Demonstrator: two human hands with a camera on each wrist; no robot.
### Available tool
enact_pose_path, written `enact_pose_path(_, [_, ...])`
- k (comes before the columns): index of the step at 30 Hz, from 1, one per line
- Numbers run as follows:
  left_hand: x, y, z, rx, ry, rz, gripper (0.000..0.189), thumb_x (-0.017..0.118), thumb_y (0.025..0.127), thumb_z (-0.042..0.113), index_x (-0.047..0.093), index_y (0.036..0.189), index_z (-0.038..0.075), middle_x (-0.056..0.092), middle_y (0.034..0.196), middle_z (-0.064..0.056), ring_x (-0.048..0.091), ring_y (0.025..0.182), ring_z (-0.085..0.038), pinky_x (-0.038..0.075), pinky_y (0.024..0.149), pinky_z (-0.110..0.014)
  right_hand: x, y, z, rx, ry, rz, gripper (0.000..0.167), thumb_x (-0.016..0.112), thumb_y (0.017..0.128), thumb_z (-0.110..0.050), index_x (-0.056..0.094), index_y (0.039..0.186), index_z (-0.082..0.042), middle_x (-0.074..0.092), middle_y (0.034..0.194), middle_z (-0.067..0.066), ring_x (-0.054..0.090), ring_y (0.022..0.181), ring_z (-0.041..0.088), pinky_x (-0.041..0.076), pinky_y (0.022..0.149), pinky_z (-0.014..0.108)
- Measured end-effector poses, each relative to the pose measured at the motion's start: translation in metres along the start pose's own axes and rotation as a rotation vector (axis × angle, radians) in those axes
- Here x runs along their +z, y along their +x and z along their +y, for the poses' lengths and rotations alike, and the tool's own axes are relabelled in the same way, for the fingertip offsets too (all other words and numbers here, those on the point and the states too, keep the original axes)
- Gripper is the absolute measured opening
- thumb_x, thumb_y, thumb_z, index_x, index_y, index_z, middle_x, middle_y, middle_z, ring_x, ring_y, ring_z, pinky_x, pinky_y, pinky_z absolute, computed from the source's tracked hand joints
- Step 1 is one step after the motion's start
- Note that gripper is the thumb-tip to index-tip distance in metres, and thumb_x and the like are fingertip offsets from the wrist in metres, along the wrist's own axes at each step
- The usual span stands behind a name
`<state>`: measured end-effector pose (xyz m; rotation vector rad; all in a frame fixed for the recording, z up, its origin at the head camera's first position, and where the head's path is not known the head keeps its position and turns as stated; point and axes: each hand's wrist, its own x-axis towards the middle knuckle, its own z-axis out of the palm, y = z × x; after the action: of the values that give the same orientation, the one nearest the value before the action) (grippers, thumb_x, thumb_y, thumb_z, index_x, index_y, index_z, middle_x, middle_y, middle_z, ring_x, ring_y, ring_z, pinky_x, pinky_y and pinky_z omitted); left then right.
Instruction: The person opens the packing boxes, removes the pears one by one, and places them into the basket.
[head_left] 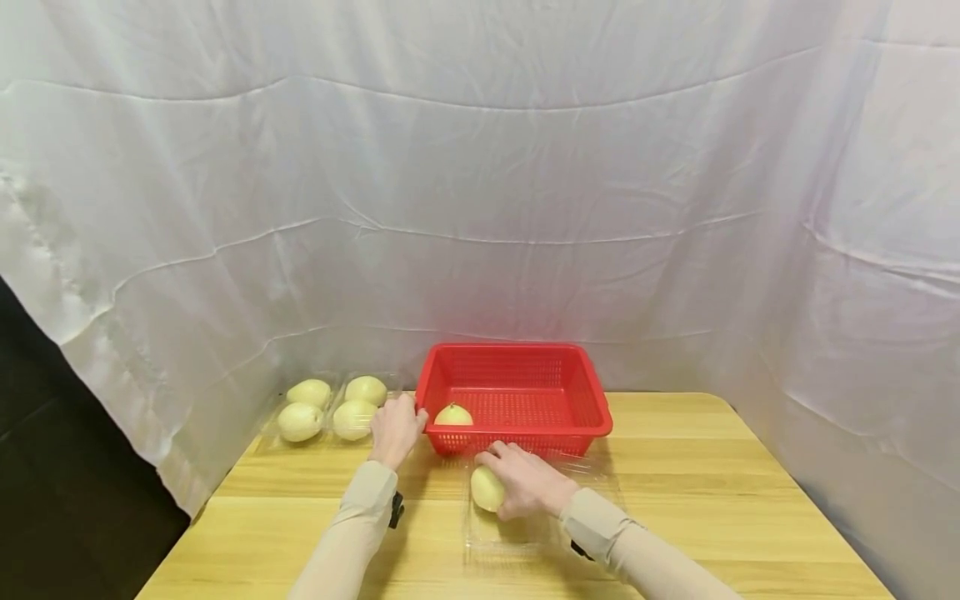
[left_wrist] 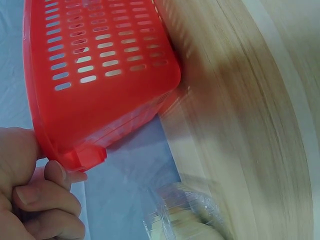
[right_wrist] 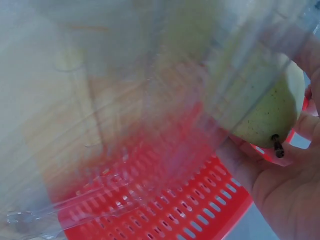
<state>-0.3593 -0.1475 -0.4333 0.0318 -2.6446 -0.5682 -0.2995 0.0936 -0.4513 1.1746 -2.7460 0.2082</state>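
Observation:
My left hand (head_left: 396, 429) grips the rim of a red plastic basket (head_left: 517, 431) near its left corner; the left wrist view shows thumb and curled fingers around that edge. My right hand (head_left: 528, 481) holds a pale yellow-green pear (head_left: 486, 490), its dark stem showing in the right wrist view. This pear is at a clear plastic container (head_left: 495, 546) in front of the basket, and clear plastic covers much of the right wrist view. Inside the basket, at its left front, lies another pear (head_left: 453, 415).
Left of the basket, two clear plastic boxes hold pears (head_left: 300, 422), two in each. All stands on a wood-grain table (head_left: 697, 483). A pale cloth curtain (head_left: 525, 183) hangs behind and along both sides.

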Motion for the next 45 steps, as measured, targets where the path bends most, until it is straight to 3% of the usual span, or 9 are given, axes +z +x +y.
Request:
enact_pose_path(11, [-0.001, 0.000, 0.001, -0.001, 0.005, -0.001, 0.027, 0.063, 0.085, 0.018, 0.053, 0.060, 0.014, 0.055, 0.059, -0.006, 0.059, 0.055, -0.031, 0.041, 0.044, -0.041, -0.018, -0.006, -0.001, -0.010, 0.002, 0.019, 0.076, 0.087, 0.057, -0.028, 0.057, 0.126, -0.017, 0.057, 0.115, 0.000, 0.054, 0.097, 0.016, 0.052, 0.080, 0.030])
enact_pose_path(24, [-0.002, 0.002, 0.001, 0.021, 0.001, -0.008, 0.025, 0.062, 0.085, 0.016, 0.053, 0.062, 0.014, 0.054, 0.058, -0.004, 0.058, 0.054, -0.028, 0.041, 0.044, -0.039, -0.048, -0.011, 0.004, 0.037, 0.043, 0.033, 0.072, 0.083, 0.062, -0.030, 0.052, 0.126, -0.018, 0.056, 0.119, -0.002, 0.052, 0.102, 0.017, 0.051, 0.083, 0.034])
enact_pose_path(36, [0.000, 0.002, 0.002, 0.042, 0.011, 0.017, 0.024, 0.063, 0.084, 0.015, 0.053, 0.062, 0.013, 0.054, 0.059, -0.005, 0.059, 0.054, -0.030, 0.042, 0.044, -0.041, -0.075, -0.004, 0.019, 0.091, 0.217, 0.078, 0.069, 0.082, 0.066, -0.030, 0.058, 0.130, -0.020, 0.059, 0.123, 0.000, 0.056, 0.108, 0.019, 0.051, 0.080, 0.040])
enact_pose_path(45, [-0.001, 0.000, 0.001, 0.014, 0.026, 0.003, 0.025, 0.062, 0.084, 0.016, 0.054, 0.061, 0.013, 0.057, 0.061, -0.007, 0.062, 0.059, -0.034, 0.043, 0.045, -0.043, -0.078, 0.009, 0.029, 0.133, 0.308, 0.211, 0.069, 0.085, 0.064, -0.026, 0.050, 0.123, -0.021, 0.061, 0.107, -0.008, 0.058, 0.087, 0.011, 0.052, 0.070, 0.028])
